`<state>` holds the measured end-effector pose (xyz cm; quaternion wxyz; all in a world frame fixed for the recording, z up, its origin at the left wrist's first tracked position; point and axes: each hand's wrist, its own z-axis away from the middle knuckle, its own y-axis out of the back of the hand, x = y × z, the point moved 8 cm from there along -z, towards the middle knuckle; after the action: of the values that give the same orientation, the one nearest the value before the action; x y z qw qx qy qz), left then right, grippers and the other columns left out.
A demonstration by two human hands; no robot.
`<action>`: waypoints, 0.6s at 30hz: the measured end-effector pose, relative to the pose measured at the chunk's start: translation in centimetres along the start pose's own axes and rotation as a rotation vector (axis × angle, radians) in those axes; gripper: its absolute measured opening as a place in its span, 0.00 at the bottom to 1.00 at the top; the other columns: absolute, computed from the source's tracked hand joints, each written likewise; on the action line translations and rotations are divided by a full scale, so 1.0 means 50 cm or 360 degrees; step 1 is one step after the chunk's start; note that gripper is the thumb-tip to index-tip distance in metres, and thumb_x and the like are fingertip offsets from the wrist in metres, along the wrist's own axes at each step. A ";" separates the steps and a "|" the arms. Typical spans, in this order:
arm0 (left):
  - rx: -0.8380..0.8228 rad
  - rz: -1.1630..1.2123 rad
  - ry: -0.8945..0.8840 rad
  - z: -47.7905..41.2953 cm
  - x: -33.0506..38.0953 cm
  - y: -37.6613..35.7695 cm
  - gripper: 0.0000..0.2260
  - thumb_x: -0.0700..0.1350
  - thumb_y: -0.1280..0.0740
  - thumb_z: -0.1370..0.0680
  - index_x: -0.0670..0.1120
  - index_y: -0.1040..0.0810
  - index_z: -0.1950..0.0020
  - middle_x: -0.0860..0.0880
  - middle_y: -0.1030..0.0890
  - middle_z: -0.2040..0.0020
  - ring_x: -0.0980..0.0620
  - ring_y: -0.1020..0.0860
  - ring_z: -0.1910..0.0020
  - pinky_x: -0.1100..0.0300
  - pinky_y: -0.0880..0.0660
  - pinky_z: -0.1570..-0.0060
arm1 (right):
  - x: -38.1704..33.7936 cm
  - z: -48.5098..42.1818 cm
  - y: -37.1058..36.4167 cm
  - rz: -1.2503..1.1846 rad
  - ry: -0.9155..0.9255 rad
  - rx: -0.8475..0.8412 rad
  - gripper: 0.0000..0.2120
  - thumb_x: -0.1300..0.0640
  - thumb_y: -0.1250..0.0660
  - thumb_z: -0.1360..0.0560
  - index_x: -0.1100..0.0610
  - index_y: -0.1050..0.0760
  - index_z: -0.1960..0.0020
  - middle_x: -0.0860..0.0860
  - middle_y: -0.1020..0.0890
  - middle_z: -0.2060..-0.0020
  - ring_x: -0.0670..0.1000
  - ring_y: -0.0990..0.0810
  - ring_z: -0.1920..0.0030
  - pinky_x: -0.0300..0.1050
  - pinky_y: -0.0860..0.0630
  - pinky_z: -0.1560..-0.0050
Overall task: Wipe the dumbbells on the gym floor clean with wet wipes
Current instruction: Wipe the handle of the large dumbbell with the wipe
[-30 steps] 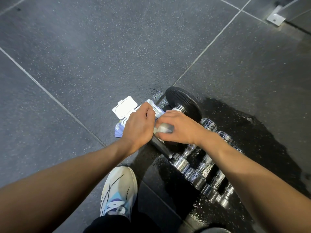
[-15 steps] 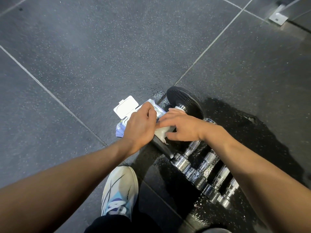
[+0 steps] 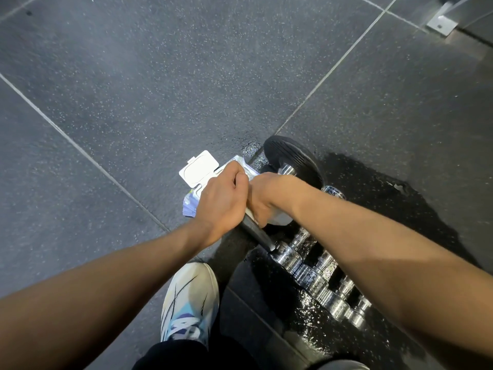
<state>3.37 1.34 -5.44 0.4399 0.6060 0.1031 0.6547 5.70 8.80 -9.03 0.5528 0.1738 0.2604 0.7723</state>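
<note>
A dumbbell with a black plate (image 3: 293, 161) and chrome handle lies on the dark floor, its near black plate (image 3: 257, 232) edge-on below my hands. My right hand (image 3: 269, 198) is closed around a white wet wipe (image 3: 278, 218) pressed on the handle. My left hand (image 3: 221, 201) presses down on the wet wipe pack (image 3: 198, 173), whose white lid stands open. Several small chrome dumbbells (image 3: 317, 276) lie in a row on wet floor under my right forearm.
My white and blue shoe (image 3: 190, 300) stands just below the hands. The floor is dark rubber tiles with pale seams; a wet patch (image 3: 373, 188) spreads to the right of the dumbbells. A metal bracket (image 3: 441, 24) sits at the top right corner.
My right hand has turned and closed further over the wipe on the handle, sliding slightly toward me. My left hand stays on the pack.
</note>
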 end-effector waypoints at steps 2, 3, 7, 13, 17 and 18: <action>0.0009 0.0004 0.0009 0.002 0.001 0.001 0.10 0.48 0.45 0.15 0.49 0.30 0.54 0.47 0.22 0.61 0.39 0.24 0.54 0.41 0.27 0.50 | 0.012 -0.023 -0.014 -0.0096 -0.0120 -0.0371 0.08 0.50 0.27 0.28 0.53 0.18 0.53 0.50 0.17 0.53 0.50 0.20 0.59 0.42 0.26 0.62; 0.0015 0.0021 0.0024 0.001 -0.002 0.001 0.10 0.48 0.45 0.15 0.49 0.30 0.55 0.47 0.22 0.61 0.40 0.24 0.54 0.41 0.26 0.50 | 0.015 -0.031 -0.020 -0.0122 -0.0144 -0.0457 0.12 0.48 0.26 0.29 0.52 0.16 0.48 0.50 0.16 0.50 0.50 0.18 0.56 0.42 0.25 0.63; 0.0017 0.0047 0.0010 0.002 0.004 0.003 0.12 0.52 0.48 0.18 0.49 0.30 0.55 0.47 0.22 0.62 0.40 0.24 0.56 0.41 0.26 0.50 | 0.009 -0.025 -0.015 -0.0183 0.0019 -0.0118 0.11 0.50 0.25 0.31 0.49 0.27 0.62 0.48 0.20 0.61 0.50 0.21 0.61 0.45 0.22 0.55; 0.0016 0.0041 -0.0022 0.003 0.007 0.002 0.12 0.51 0.48 0.17 0.48 0.30 0.55 0.47 0.23 0.61 0.38 0.25 0.56 0.41 0.27 0.50 | 0.012 0.026 -0.039 -0.0072 0.0266 0.1287 0.18 0.61 0.23 0.43 0.51 0.22 0.55 0.48 0.21 0.66 0.55 0.23 0.63 0.50 0.29 0.57; 0.0031 0.0049 -0.0009 -0.003 -0.003 0.003 0.12 0.47 0.45 0.14 0.46 0.29 0.54 0.46 0.23 0.60 0.38 0.25 0.56 0.40 0.27 0.50 | 0.057 0.035 -0.052 0.0018 0.0110 0.1606 0.12 0.64 0.26 0.34 0.54 0.23 0.53 0.51 0.25 0.65 0.55 0.25 0.60 0.51 0.30 0.50; 0.0032 0.0045 -0.0018 -0.002 -0.002 0.003 0.12 0.48 0.46 0.14 0.46 0.29 0.54 0.45 0.23 0.61 0.38 0.25 0.56 0.40 0.27 0.50 | 0.066 0.041 -0.049 0.0078 0.0046 0.1680 0.10 0.65 0.27 0.31 0.55 0.24 0.54 0.52 0.25 0.65 0.56 0.25 0.61 0.51 0.29 0.48</action>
<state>3.17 1.23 -5.42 0.4250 0.6155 0.0987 0.6563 7.63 12.95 -8.92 0.3682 0.4239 0.6174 0.5509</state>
